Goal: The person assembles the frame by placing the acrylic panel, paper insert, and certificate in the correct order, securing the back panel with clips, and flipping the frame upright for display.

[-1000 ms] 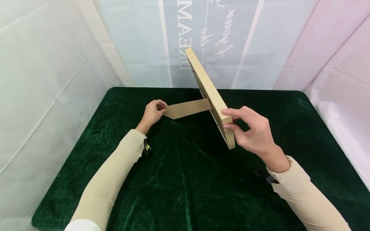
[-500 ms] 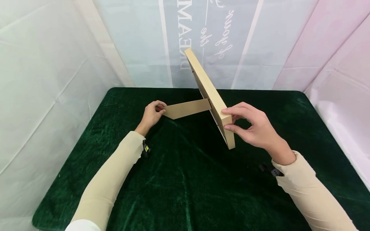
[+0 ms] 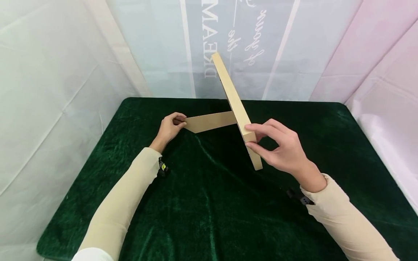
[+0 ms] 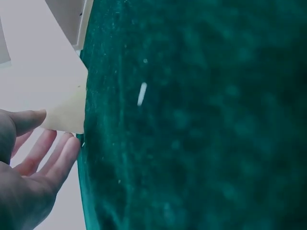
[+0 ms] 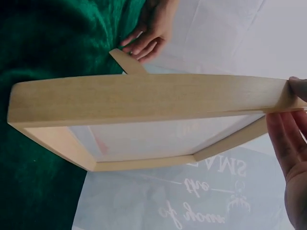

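A light wooden picture frame stands upright on the green cloth, edge-on in the head view. Its flat stand leg is swung out to the left from the back. With thumb and fingers my left hand pinches the free end of that leg; in the left wrist view the thumb lies on one face of the leg. My right hand pinches the near upper corner of the frame between thumb and fingers. The right wrist view shows the wooden border with a clear, reflective pane set inside it.
Dark green velvet cloth with a few creases covers the table. A pale blue curtain with white lettering hangs behind it, and white cloth walls stand at the sides.
The frame has turned slightly, so less of its back shows and its near corner sits a little further left. My right hand has shifted left with it; my left hand keeps its pinch.
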